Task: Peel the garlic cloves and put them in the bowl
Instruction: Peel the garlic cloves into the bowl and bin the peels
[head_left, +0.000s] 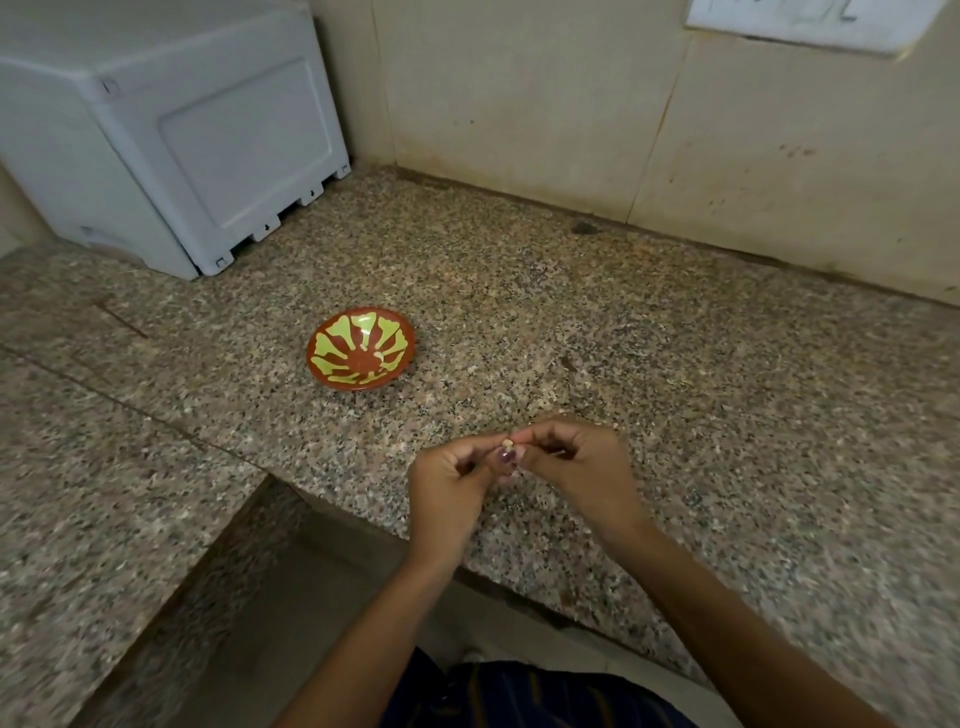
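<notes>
Pinching one small garlic clove (507, 445) between both grips, my left hand (451, 477) and right hand (576, 462) hold it above the worktop's (675, 374) near edge. Slippery skin could let it squirt off onto the floor; the bowl (362, 347) sits far left.

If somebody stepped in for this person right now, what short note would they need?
Left hand and right hand: both pinch one small purple-skinned garlic clove above the speckled granite counter, near its front edge.
Orange bowl with yellow-green petal pattern: on the counter, beyond the hands to their left; one small pale piece, probably a peeled clove, inside.
Done: perhaps one clove.
Left: finish peeling this one, drop it in the bowl.
</notes>
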